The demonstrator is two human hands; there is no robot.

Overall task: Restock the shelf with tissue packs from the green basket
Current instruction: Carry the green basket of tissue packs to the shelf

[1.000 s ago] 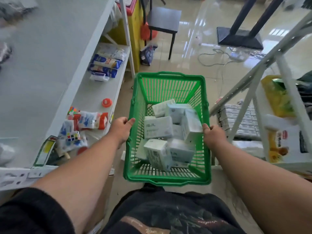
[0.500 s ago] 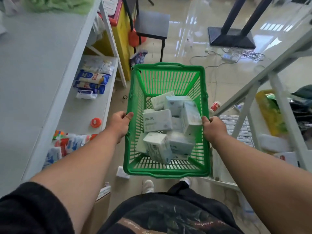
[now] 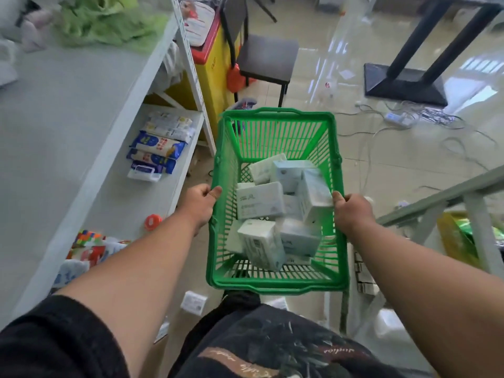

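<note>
Gripping the green basket (image 3: 275, 285) by its two long rims, the person is carrying it out in front of the body. The left hand (image 3: 199, 201) is curling over the rim at 9 o'clock, the right hand (image 3: 351, 211) at 3 o'clock. Tissue packs (image 3: 259, 200) are lying jumbled in the basket's near half, between the two hands and touching neither. Judging by that full pile, restocking is hardly begun. The white shelf (image 3: 114, 148) is running along at 9 to 11 o'clock, holding only other packets.
</note>
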